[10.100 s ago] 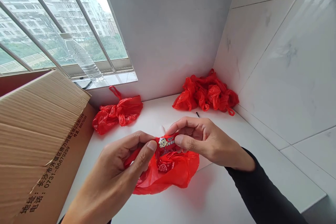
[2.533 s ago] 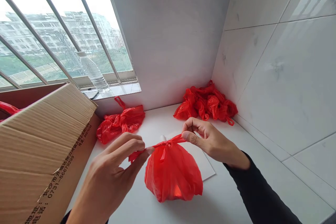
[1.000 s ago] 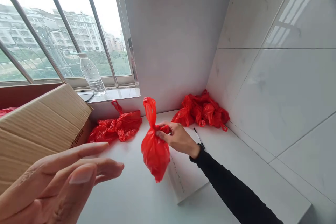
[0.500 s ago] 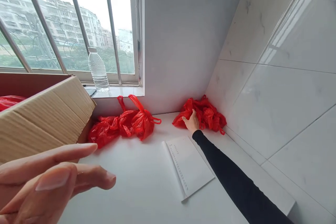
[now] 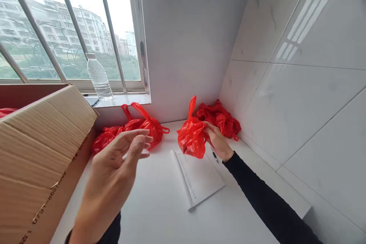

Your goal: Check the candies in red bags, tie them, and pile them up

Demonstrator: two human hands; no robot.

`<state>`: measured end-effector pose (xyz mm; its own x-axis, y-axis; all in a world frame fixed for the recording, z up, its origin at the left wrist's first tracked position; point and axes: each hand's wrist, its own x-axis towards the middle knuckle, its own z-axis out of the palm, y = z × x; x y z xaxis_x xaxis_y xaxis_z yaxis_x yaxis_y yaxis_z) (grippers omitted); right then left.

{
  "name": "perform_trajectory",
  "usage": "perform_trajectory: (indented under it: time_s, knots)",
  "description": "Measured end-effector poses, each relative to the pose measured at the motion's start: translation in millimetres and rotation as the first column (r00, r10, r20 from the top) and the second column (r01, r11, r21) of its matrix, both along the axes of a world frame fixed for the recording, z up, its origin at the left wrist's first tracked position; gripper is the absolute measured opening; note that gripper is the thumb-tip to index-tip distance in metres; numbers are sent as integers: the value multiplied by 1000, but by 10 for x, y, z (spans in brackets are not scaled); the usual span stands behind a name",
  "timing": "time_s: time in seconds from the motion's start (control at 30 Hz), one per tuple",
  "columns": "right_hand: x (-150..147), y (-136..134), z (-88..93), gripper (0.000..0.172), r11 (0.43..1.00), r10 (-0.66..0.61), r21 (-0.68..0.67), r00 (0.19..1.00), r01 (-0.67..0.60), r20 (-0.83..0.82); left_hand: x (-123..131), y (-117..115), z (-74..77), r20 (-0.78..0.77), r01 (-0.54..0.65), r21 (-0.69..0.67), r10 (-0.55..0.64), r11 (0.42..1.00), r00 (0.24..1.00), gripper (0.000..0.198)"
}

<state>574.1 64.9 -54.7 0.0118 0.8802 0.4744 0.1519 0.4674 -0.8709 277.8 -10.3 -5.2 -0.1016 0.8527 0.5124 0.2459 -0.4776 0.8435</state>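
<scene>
A tied red plastic bag (image 5: 191, 137) hangs above the notebook, its handle loop sticking up. My right hand (image 5: 217, 141) grips the bag's right side, thumb and fingers pinched on the plastic; what the bag contains is hidden. My left hand (image 5: 116, 175) is raised over the white table, fingers bent and apart, with nothing in it. Behind its fingertips lie more red plastic bags (image 5: 156, 131) against the wall. Below the held bag is an open notebook (image 5: 204, 183) with writing on the page, and a black pen (image 5: 214, 155) lies by its right edge.
At the left stands an open cardboard box (image 5: 48, 133) with red plastic inside. A water bottle (image 5: 98, 78) and a dark flat object are on the windowsill. Another heap of red bags (image 5: 224, 118) sits in the right corner beside the tiled wall (image 5: 300, 122).
My right hand has lifted one red bag from the corner heap and moved it left and nearer. My left hand has moved right and forward. The pen has come into view.
</scene>
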Motion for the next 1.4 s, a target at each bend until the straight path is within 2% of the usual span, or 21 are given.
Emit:
perform_trajectory:
  time_s: [0.1,0.2,0.3,0.4,0.47,0.53,0.6,0.63,0.7,0.77,0.83,1.0,1.07,1.13,1.17,1.23,1.27,1.33,1.4]
  knots:
    - [-57,-381,-33,30,980,195,-47,980,-193,31,452,165,-277,-103,139,-48,-143,989,984,51]
    - [7,-689,-99,27,952,299,-93,951,-292,76,691,60,-684,-184,241,-164,-270,957,945,38]
    - [212,-902,-199,28,965,238,-149,956,-214,169,617,-272,-1005,-169,207,-271,-258,940,951,39]
    - [467,-1056,-317,32,978,116,-189,979,-84,169,397,-611,-1144,-136,78,-341,-132,937,982,42]
    - [593,-1160,-381,33,975,73,-220,988,-41,139,308,-778,-1165,-135,2,-379,-58,926,989,43]
    - [646,-1277,-414,31,970,80,-238,986,-44,145,328,-896,-1153,-146,-40,-391,-19,919,989,43]
    - [624,-1395,-413,33,965,134,-247,971,-83,197,453,-978,-1126,-160,-57,-374,-4,926,987,57]
    - [594,-1447,-403,39,962,165,-252,958,-104,234,537,-1007,-1110,-169,-59,-366,-4,929,986,64]
    - [522,-1530,-376,48,952,219,-272,930,-138,296,695,-1042,-1083,-188,-54,-369,-18,928,982,59]
    - [481,-1586,-351,35,946,248,-284,914,-157,320,772,-1052,-1066,-204,-48,-391,-35,919,978,44]
    - [507,-1626,-336,20,952,222,-276,921,-133,320,733,-1051,-1064,-211,-77,-404,-11,912,977,39]
    - [758,-1711,-350,22,960,71,-280,964,4,258,478,-1154,-1072,-163,-262,-358,216,896,963,46]
    - [792,-1761,-346,17,961,57,-277,960,22,273,507,-1247,-1040,-140,-260,-311,227,914,964,50]
    - [733,-1837,-308,14,972,12,-226,948,64,319,620,-1334,-989,-206,-226,-236,178,945,962,60]
    - [672,-1885,-275,18,980,-31,-173,939,96,343,686,-1366,-963,-264,-214,-194,159,957,951,61]
    - [518,-1990,-189,27,991,-125,-1,924,135,362,791,-1403,-922,-346,-219,-123,165,968,924,44]
    - [438,-2039,-144,28,989,-139,106,919,107,368,819,-1413,-910,-356,-235,-98,187,967,916,33]
    - [301,-2110,-70,29,952,-80,298,892,-64,445,827,-1433,-904,-326,-274,-70,238,959,915,22]
    - [218,-2132,-33,31,899,-20,353,782,-258,623,796,-1481,-908,-295,-308,-36,284,951,912,22]
